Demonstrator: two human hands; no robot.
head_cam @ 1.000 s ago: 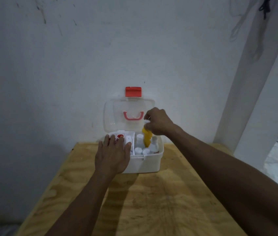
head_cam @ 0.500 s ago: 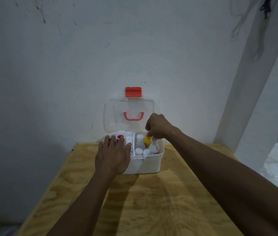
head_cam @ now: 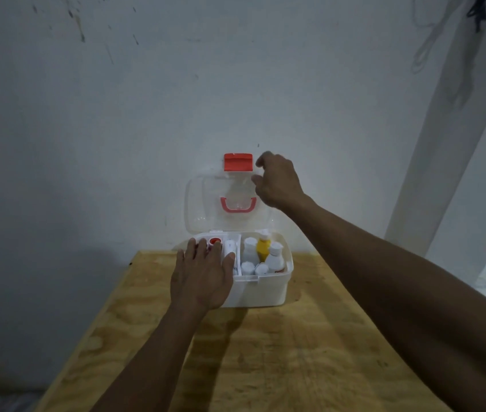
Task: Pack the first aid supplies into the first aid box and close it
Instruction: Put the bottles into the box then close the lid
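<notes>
A white first aid box [head_cam: 265, 289] stands at the far end of the wooden table, its clear lid [head_cam: 206, 203] upright against the wall with a red latch [head_cam: 238, 162] on top and a red handle [head_cam: 238, 204]. In its right compartment stand a yellow bottle [head_cam: 263, 248] and several white bottles [head_cam: 275, 257]. The left compartment holds a red-capped item [head_cam: 215, 241]. My left hand [head_cam: 201, 276] lies flat on the box's left front corner. My right hand [head_cam: 277, 181] is raised at the lid's upper right corner, fingers apart and holding nothing.
The plywood table [head_cam: 265, 352] stretches toward me from the box. A white wall stands right behind the lid. A white pillar [head_cam: 450, 138] rises at the right, with floor beyond it.
My right hand set the yellow bottle down into the right compartment, let go, and rose to the lid's upper right corner. My left hand stayed on the box.
</notes>
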